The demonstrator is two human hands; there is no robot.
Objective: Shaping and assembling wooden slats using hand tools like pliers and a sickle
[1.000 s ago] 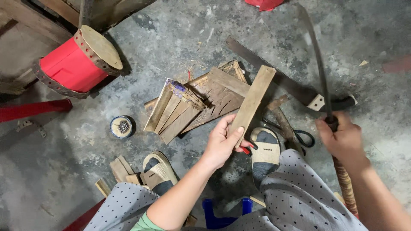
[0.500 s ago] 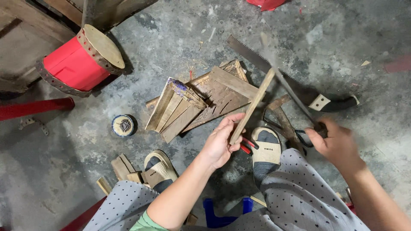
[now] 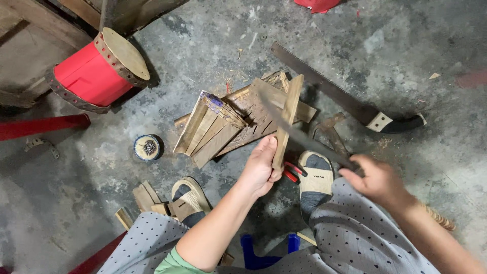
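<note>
Your left hand [image 3: 261, 170] has its fingers clamped round the lower end of a wooden slat [image 3: 286, 119], holding it nearly upright over the middle of the floor [image 3: 406, 61], just above the pile of split wood pieces [image 3: 223, 124]. The slat's long axis runs from your palm up and slightly right, its free end pointing toward the far edge of the floor. Your right hand [image 3: 378, 180] is closed on the handle of a long dark blade [image 3: 299, 134] (blurred, so its edge is hard to read), which lies diagonally across the slat about halfway up and seems to touch it. Judging by this, the slat looks whole, with no cut or split showing, while several split pieces already lie in the pile. A handsaw [image 3: 345, 96] rests on the floor beyond, untouched, and a red drum [image 3: 96, 71] lies toward the far left corner.
</note>
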